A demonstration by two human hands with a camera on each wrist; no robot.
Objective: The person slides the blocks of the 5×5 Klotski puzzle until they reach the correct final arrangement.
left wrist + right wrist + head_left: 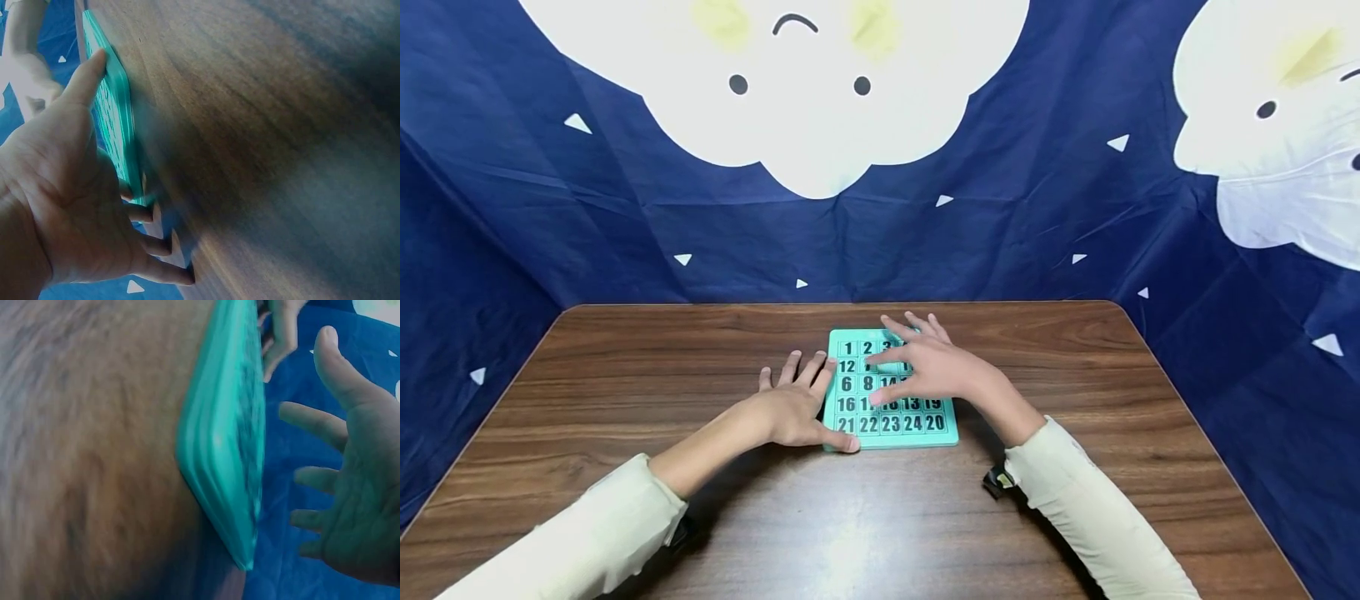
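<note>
A turquoise number sliding puzzle (891, 424) lies flat on the table, its tiles printed with black numbers. At its left edge rests my left hand (792, 412), fingers spread, with the thumb touching the near left corner. The left wrist view shows that thumb against the rim of the puzzle (125, 103). My right hand (938, 367) hovers over the puzzle's upper right part with its fingers spread, hiding several tiles. In the right wrist view the hand (369, 481) is apart from the puzzle (215, 434) and holds nothing.
The brown wood-grain table (647, 375) has rounded far corners. Behind it and along the sides hangs a dark blue cloth (887, 242) with white clouds and small triangles. A small black device (997, 481) sits at the right cuff.
</note>
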